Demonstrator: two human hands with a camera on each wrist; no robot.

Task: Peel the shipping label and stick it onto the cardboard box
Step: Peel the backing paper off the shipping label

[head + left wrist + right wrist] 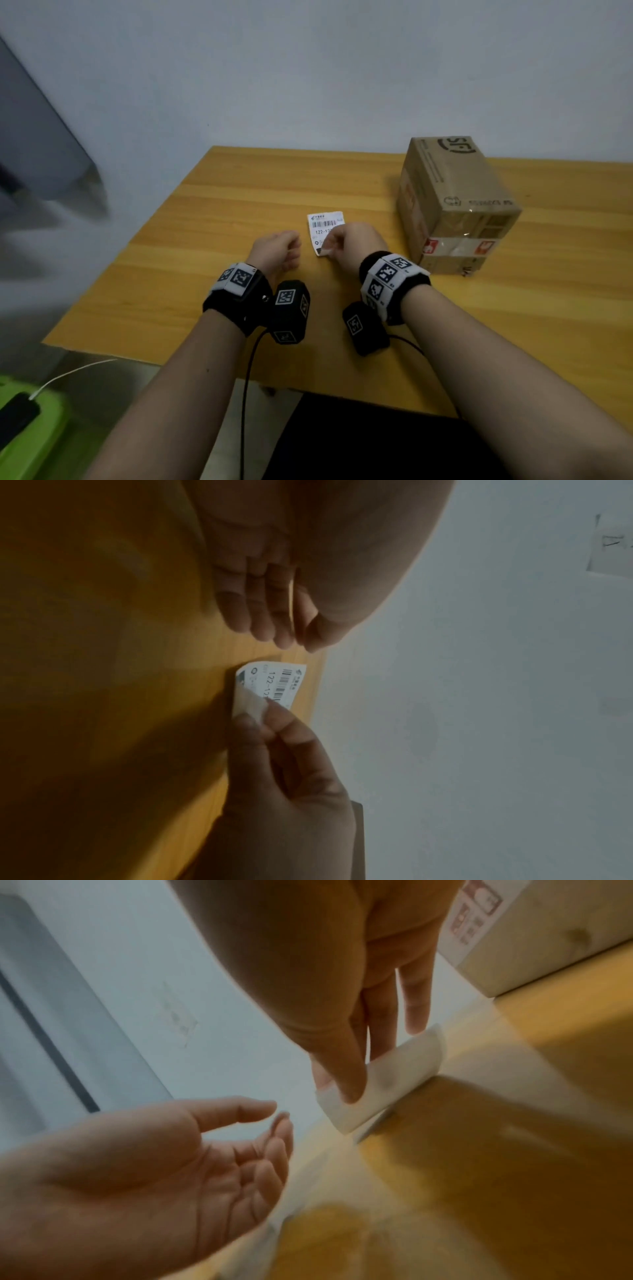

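A white shipping label (pixel 323 224) with a barcode lies on the wooden table (pixel 239 192), its near corner lifted and curled. My right hand (pixel 329 247) pinches that corner between thumb and forefinger; the left wrist view shows the label (pixel 276 680) bent up under the right hand (pixel 263 712). In the right wrist view the label (pixel 390 1080) curves under my thumb. My left hand (pixel 294 247) hovers just left of the label, fingers loosely curled, holding nothing; its palm (pixel 164 1167) is bare. The taped cardboard box (pixel 452 202) stands to the right, apart from both hands.
The table's left edge (pixel 113 270) drops off beside my left arm. A green bin (pixel 30 435) with a dark device and white cable sits on the floor at lower left. The wall (pixel 308 68) runs behind the table.
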